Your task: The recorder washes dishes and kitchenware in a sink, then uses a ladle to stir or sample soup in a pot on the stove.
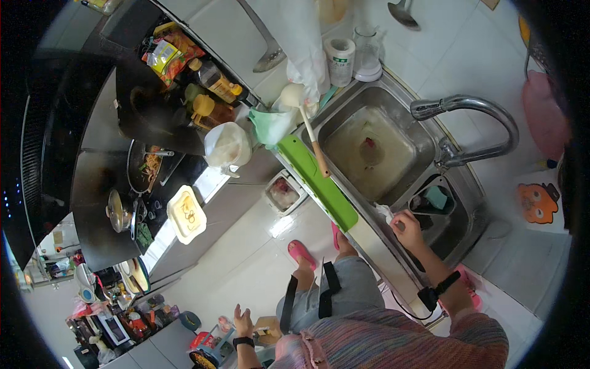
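My right hand [407, 230] is over the front edge of the steel double sink, its fingers closed on a crumpled white cloth or tissue [383, 212]. Cloudy water with a small red scrap stands in the larger basin [368, 152]. In the smaller basin a corner strainer [433, 198] holds a green sponge [436, 197]. Away from the counter, my left hand [243, 319] hangs at my side with its fingers apart and nothing in it. A long-handled ladle [308, 133] lies with its wooden handle over a green strip [318, 184] along the sink's front.
A chrome faucet [479, 101] arches over the sink. On the stove side are a pan with food [150, 168], a lidded pot [120, 211] and a yellowish tray [186, 215] at the counter edge. A waste bin [285, 193] hangs below the green strip.
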Available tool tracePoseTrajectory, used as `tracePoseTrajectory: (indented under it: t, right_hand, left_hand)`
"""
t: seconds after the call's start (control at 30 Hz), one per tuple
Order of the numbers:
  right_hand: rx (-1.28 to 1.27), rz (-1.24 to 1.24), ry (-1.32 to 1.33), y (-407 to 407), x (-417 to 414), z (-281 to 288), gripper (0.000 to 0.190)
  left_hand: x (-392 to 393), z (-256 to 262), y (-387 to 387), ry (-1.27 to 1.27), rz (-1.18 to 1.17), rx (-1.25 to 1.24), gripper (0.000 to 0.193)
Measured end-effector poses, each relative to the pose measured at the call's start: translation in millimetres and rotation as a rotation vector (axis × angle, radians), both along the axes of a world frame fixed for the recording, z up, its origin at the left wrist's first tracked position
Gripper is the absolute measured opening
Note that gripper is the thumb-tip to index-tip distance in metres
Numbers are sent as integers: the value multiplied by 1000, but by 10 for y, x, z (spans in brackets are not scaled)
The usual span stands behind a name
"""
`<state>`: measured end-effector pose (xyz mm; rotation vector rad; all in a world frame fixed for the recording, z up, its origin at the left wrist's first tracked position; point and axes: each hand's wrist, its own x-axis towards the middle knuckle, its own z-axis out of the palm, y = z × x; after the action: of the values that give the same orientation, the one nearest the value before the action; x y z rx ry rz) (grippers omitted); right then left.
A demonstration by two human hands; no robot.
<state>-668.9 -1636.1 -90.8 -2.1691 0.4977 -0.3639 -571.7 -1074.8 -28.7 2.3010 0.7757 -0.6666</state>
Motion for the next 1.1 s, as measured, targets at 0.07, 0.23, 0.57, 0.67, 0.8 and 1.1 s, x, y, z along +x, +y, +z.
tracePoseTrajectory:
  t: [0.07,0.23,0.57,0.67,0.8,1.1]
  right_hand:
    - [47,15,46,-5,-41,-71,14]
    - [-50,100,199,-5,121,92,13]
    - [-53,-50,283,574,1395,202,24]
    - [-133,-89,172,692,2100,187,33]
    - [-287,-160,337,506,2533,-136,35]
    - [-63,-156,279,440,2600,108,31]
  left_hand:
    - [76,75,-96,29,-30,20,58]
    - [17,8,18,7,73,-68,59]
    - [-109,-299,322,37,-58,-59,56]
    - [183,-390,84,21,-152,-141,55]
    - [913,-247,-1142,-172,-561,-242,39]
    - [1517,-785,-3424,-77,-412,-525,46]
